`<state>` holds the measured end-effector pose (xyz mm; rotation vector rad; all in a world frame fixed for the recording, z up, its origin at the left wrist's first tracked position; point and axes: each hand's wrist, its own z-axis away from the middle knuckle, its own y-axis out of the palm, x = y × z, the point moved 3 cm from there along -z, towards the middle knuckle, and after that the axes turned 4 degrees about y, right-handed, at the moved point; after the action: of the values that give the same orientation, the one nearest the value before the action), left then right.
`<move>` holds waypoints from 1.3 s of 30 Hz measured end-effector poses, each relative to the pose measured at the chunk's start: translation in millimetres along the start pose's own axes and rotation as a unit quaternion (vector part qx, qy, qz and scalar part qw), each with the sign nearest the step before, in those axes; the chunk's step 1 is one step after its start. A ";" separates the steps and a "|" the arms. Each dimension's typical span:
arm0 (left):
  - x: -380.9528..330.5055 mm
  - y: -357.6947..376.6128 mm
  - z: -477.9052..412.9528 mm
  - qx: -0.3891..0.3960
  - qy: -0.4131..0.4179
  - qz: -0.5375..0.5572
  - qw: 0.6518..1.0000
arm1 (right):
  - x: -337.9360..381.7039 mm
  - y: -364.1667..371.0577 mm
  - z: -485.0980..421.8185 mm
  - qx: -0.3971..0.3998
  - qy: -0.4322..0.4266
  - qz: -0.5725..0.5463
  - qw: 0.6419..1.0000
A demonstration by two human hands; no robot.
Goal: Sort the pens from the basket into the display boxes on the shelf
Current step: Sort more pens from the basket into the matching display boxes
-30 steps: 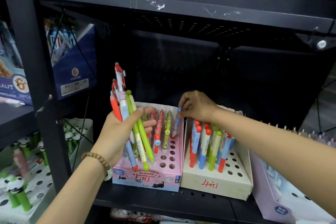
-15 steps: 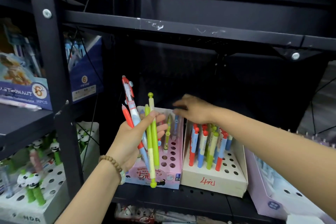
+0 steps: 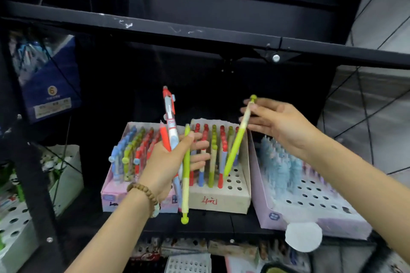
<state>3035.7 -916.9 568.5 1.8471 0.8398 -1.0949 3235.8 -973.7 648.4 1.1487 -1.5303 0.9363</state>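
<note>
A green pen (image 3: 235,146) is pinched near its top by the R hand (image 3: 281,124). The pen is tilted: top up & to the right, tip down & to the left, just over the empty holes (image 3: 238,182) of the beige box (image 3: 221,200) on the shelf (image 3: 199,226). A bunch of pens (image 3: 170,122) is gripped in the L hand (image 3: 168,162), in front of the pink box (image 3: 111,197). The R hand is nearer the holes, so the pen prob. needs to be stood up straighter & pushed down. No basket is seen
</note>
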 end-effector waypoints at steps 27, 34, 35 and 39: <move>15.9 1.5 -10.0 -0.051 -0.005 0.078 0.996 | -92.2 -1.9 -49.1 -0.031 0.060 0.275 0.959; 10.8 11.6 -4.9 -0.072 0.024 0.143 0.987 | -54.1 17.9 9.0 0.010 -0.045 0.249 0.968; 10.6 15.4 -4.7 -0.084 0.028 0.143 0.986 | -56.0 26.4 21.6 0.084 0.018 0.216 0.973; 10.3 28.7 -7.3 -0.097 0.036 0.165 0.981 | -54.0 27.2 47.3 0.139 0.096 0.130 0.977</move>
<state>3066.6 -921.9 570.1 1.7901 0.6260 -0.7159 3202.5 -999.2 584.1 1.0289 -1.4431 1.4331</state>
